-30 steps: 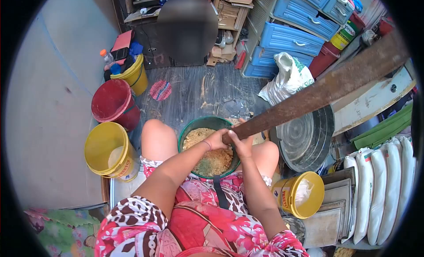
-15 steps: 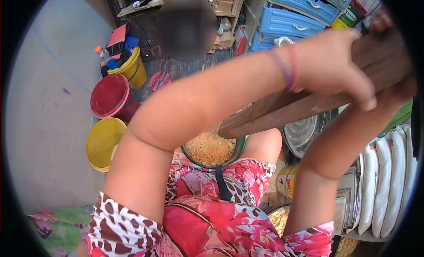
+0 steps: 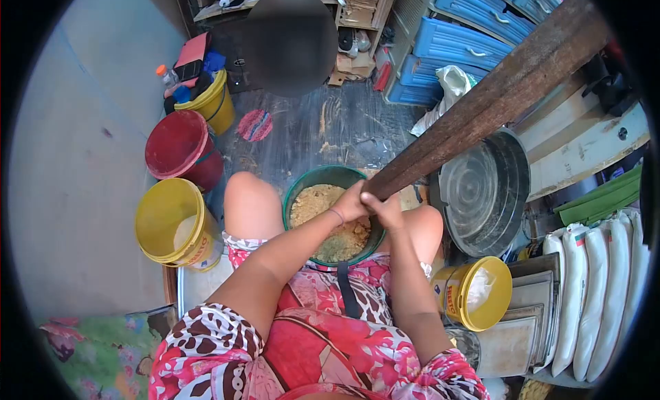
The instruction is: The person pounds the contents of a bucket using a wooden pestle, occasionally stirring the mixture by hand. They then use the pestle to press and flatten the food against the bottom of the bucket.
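Note:
A long, thick wooden post (image 3: 481, 104) slants from the upper right down to the green bucket (image 3: 295, 187) between my knees. My left hand (image 3: 349, 201) is closed around its lower part. Beside it, my right hand (image 3: 386, 209) also grips the post, thumb over the wood. Below my hands, the post's bottom end is hidden. The bucket holds a crumbly, yellowish-tan mass (image 3: 313, 204), coarse and lumpy in places.
Yellow buckets (image 3: 141, 225) and a red bucket (image 3: 152, 156) stand on the left. To the right are a round black basin (image 3: 521, 170), another yellow bucket (image 3: 505, 290) and stacked white packs (image 3: 595, 297). Blue drawers (image 3: 460, 39) stand at the back; a pink round mat (image 3: 255, 125) lies on the floor.
Both hands have come down from the upper right to just above the green bucket, bringing the wooden post down with them. Its lower end, visible before, is now hidden.

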A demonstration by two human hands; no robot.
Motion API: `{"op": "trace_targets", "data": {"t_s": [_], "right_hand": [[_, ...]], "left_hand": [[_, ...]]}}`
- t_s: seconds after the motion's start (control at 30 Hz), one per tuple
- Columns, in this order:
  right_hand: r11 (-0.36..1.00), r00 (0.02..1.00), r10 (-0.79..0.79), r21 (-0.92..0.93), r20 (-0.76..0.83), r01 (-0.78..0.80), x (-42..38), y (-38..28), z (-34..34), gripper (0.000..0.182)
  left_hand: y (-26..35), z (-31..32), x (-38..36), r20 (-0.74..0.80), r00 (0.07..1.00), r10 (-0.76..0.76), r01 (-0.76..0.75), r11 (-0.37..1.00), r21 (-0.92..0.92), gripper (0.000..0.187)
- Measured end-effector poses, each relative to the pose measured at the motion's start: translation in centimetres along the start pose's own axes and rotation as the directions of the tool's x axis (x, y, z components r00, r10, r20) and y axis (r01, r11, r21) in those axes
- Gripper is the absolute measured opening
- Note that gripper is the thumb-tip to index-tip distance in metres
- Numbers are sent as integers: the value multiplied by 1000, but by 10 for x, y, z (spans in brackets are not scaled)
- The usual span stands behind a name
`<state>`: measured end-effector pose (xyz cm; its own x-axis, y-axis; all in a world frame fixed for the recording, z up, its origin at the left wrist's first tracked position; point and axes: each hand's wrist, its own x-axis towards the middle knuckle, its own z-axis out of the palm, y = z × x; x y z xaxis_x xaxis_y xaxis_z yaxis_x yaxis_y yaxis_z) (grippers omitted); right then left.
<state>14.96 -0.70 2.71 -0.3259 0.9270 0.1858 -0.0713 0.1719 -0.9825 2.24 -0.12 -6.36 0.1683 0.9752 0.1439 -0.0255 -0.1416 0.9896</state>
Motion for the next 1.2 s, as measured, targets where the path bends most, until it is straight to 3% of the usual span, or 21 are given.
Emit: {"op": "trace_targets", "data": {"t_s": [0.1,0.27,0.33,0.43,0.47,0.5,0.57,0.63,0.67,0.7,0.73,0.77,0.8,0.83,0.87,0.9,0.93,0.97,1.03,1.1,1.2], "right_hand": [[960,955,-203,149,-217,238,14,-73,7,41],[855,841,-480,82,-249,512,29,-182,9,46],[793,781,-593,27,-196,609,42,-247,4,62],[736,729,-676,62,106,674,58,-365,-26,45],[629,579,-761,115,292,769,70,-398,-37,42],[411,424,-906,-203,20,889,54,-409,6,44],[436,445,-895,-262,-28,861,72,-408,-33,44],[447,442,-891,-369,-105,815,105,-413,-103,44],[449,432,-891,-419,-142,789,118,-415,-130,44],[447,415,-893,-467,-175,763,124,-416,-141,45],[599,575,-801,-219,-168,770,73,-366,-34,43],[472,527,-845,-595,-93,651,68,-310,-30,42],[666,660,-714,-518,-233,537,63,-204,-29,40],[408,588,-801,-818,-109,405,45,-139,-2,46],[876,847,-461,-290,-265,386,23,-15,9,58],[931,909,-351,-183,-226,314,10,9,10,66],[948,920,-317,-49,-230,314,6,2,15,65],[949,933,-274,89,-232,301,0,-10,19,63],[954,942,-279,54,-184,293,-8,-30,17,63],[959,947,-279,13,-158,285,-14,-47,18,62],[828,814,-559,-149,-158,540,-12,-85,17,67]], "left_hand": [[105,12,0,-52,993,105,-93,978,188,68],[191,18,21,-23,950,311,-293,916,274,69],[262,18,21,69,913,401,-397,840,370,73],[386,23,30,176,822,542,-570,782,252,79],[418,27,28,93,766,636,-613,677,407,71],[446,29,38,158,662,733,-705,537,463,67],[511,25,9,227,864,450,-473,880,55,31],[498,23,36,376,710,596,-457,795,-399,29],[479,24,36,377,711,594,-453,796,-401,29],[446,24,36,254,777,576,-574,814,-92,51],[404,24,35,115,802,587,-595,768,236,74],[340,19,37,156,760,630,-647,758,90,83],[257,12,32,172,863,475,-489,871,51,84],[199,14,9,83,962,261,-254,963,-90,82],[139,7,-4,93,980,177,-164,977,-134,72],[59,4,2,87,993,75,-75,997,0,62],[26,8,8,11,979,201,-201,979,-25,54],[30,7,4,0,979,204,-204,979,-27,54],[53,2,-2,174,981,90,-105,991,80,56],[61,11,-7,140,976,166,-179,980,82,57],[81,19,-2,80,983,165,-167,986,18,58]]}}
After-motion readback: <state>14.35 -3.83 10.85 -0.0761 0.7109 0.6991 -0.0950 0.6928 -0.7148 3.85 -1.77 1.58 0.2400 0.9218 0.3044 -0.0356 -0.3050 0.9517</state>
